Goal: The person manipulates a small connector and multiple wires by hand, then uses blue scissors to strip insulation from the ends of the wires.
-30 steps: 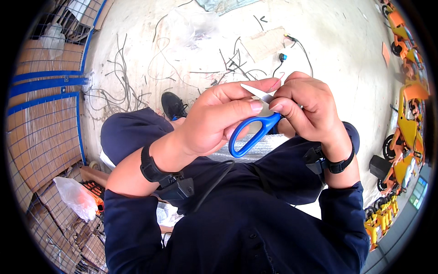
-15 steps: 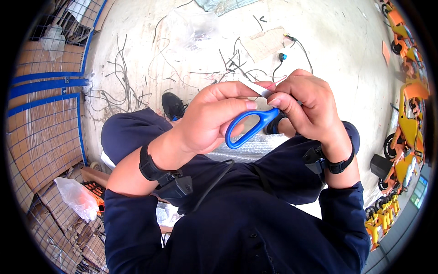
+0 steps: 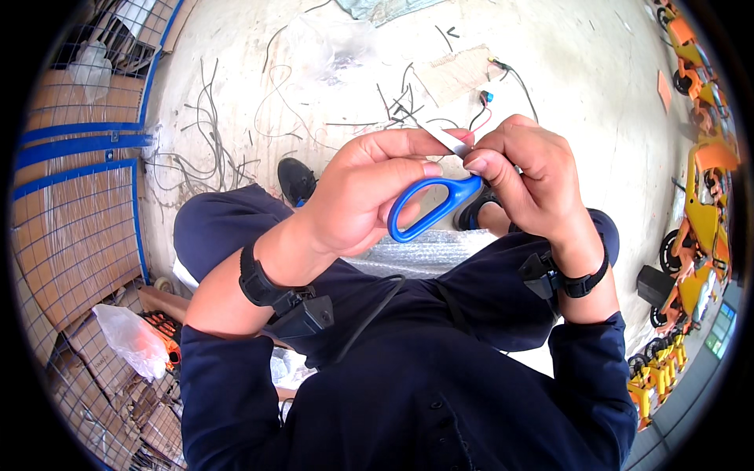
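Right in the middle of the view, up between the knees, are the scissors (image 3: 458,198), blue loop hanging down toward the lap and blade pointing up and to the left. The right hand (image 3: 534,177) has them: thumb and fingers clamped at the base of the blade, just above the loop. In from the other side comes the left hand (image 3: 357,188), forefinger stretched along behind the blade, thumb tip close by the loop (whether those fingers pinch anything, I cannot tell; the tips are partly hidden). A thin red wire (image 3: 488,118) curves just above the meeting fingertips, near a blue-ended connector (image 3: 486,97). Down on the floor (image 3: 581,94), black wire scraps (image 3: 404,106) lie about, with a piece of cardboard (image 3: 455,74) beyond. Over on the left stands a blue-framed cage (image 3: 86,147); on the right, yellow and orange wheeled machines (image 3: 707,220) line the edge.
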The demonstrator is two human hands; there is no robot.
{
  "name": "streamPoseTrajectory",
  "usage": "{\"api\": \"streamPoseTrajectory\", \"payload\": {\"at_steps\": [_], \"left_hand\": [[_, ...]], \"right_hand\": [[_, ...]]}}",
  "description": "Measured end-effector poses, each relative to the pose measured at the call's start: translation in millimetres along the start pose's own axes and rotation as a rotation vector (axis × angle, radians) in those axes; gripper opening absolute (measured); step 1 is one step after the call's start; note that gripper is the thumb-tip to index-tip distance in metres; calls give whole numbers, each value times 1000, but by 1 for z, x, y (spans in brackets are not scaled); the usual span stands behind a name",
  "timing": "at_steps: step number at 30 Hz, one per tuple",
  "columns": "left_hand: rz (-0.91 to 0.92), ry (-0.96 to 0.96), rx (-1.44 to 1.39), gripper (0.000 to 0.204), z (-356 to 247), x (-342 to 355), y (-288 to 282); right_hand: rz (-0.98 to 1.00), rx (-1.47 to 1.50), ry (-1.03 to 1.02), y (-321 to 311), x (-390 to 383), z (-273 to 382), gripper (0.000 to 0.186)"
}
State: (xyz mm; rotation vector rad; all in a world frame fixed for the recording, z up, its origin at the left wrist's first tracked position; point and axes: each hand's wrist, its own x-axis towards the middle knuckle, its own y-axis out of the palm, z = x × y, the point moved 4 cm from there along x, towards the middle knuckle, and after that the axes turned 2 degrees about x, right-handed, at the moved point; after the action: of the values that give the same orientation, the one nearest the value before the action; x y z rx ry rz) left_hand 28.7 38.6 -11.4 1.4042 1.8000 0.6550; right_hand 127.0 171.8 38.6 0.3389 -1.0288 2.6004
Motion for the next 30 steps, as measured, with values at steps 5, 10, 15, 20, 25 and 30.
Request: {"api": "streamPoseTrajectory", "payload": {"at_steps": [5,10,15,20,25,30], "left_hand": [[-5,-33,-11,32,-2,-8,0],[-68,-12,28,34,-8,-6,7],[-72,-3,57,33,0,-3,7],[-26,-9,4,15,1,-4,4],[-24,-8,-4,26,4,-5,2],[-7,-42,-8,34,-8,-10,10]], "right_hand": [[-100,96,378,-21,-4,-19,14],[-11,79,137,-23,-2,-7,11],[83,-2,-61,0,2,7,8],[77,-12,-40,1,2,7,9],[28,-17,29,-2,1,2,10],[-3,80,328,-23,-2,-13,12]]}}
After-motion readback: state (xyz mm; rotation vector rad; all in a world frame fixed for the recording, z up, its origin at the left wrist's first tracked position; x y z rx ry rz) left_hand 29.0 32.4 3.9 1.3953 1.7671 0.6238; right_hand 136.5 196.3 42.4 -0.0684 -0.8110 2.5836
